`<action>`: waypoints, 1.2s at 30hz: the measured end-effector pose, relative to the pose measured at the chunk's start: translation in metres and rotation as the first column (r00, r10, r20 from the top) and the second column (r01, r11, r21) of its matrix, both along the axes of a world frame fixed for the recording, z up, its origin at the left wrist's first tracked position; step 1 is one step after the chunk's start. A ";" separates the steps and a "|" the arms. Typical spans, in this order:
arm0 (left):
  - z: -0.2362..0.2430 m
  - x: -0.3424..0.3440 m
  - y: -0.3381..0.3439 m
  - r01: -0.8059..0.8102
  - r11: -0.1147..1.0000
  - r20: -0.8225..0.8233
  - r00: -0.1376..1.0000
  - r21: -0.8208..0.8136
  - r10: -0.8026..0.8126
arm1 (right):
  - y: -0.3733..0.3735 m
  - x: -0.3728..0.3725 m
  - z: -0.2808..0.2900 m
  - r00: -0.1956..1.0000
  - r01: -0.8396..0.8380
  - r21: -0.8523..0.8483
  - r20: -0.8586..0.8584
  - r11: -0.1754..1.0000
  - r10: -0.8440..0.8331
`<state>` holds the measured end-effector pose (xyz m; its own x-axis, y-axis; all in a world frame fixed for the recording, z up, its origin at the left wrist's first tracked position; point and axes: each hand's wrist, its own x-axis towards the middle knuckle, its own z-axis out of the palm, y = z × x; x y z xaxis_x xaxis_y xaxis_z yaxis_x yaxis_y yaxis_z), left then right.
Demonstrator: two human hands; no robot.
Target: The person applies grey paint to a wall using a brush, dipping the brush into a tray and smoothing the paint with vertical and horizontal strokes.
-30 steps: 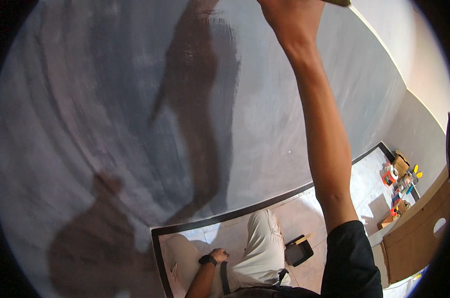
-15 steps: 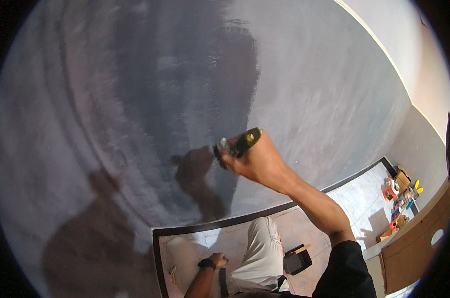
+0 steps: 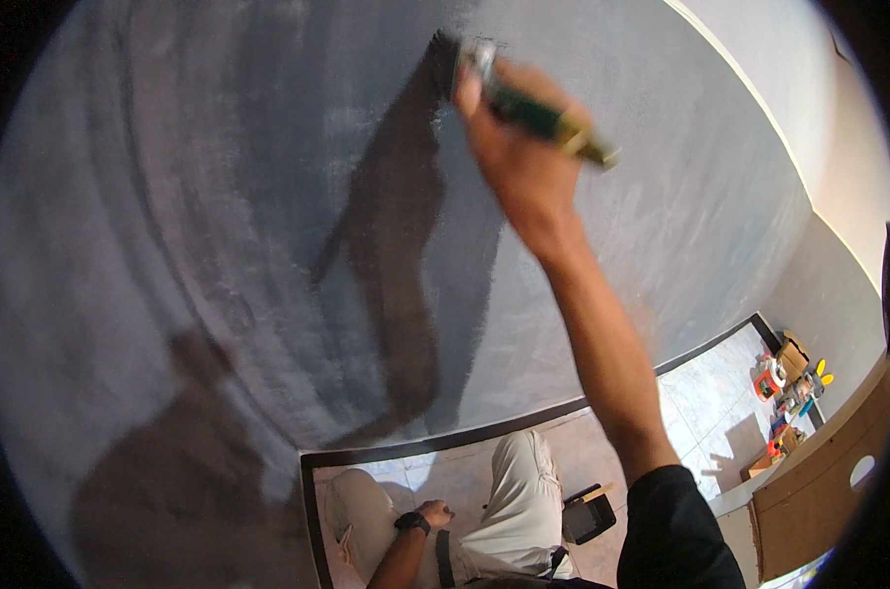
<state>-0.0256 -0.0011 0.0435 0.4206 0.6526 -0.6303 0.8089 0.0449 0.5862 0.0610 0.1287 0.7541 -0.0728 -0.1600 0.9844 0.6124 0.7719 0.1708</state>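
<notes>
My right hand (image 3: 528, 162) is raised to the upper middle of the grey wall (image 3: 602, 245), its fingers closed around a paintbrush (image 3: 530, 112). The brush has a dark green handle with a yellowish end and a metal ferrule. Its dark bristles touch the wall at the top of a darker painted band (image 3: 469, 275), whose right edge is ragged. The brush and hand are slightly blurred. Low down, my left hand (image 3: 434, 513) rests by my bent leg, fingers curled, with nothing visible in it. A dark watch circles that wrist.
Right of my knee (image 3: 525, 481), a black paint tray (image 3: 589, 520) sits on the tiled floor with a wooden stick or handle across it. A white-and-red bucket (image 3: 767, 381), a cardboard box (image 3: 794, 350) and tools lie at the far right. A brown panel (image 3: 818, 510) stands nearer.
My right hand has swept the paintbrush upward along the wall, from mid-height to near the top of the dark band. The handle now tilts down to the right. My left hand stays put.
</notes>
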 end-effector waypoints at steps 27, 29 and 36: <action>0.006 0.003 0.003 0.007 1.000 0.035 0.999 0.019 -0.008 | 0.001 -0.006 -0.049 0.999 0.049 -0.137 0.019 0.989 -0.047; -0.014 -0.010 -0.002 0.007 0.992 0.023 1.000 0.124 -0.010 | -0.023 -0.013 -0.092 1.000 -0.024 -0.390 0.009 0.921 0.030; -0.004 -0.005 0.000 0.060 0.982 0.094 0.993 0.182 -0.078 | -0.038 0.022 -0.180 0.978 0.167 -0.880 0.204 0.445 0.037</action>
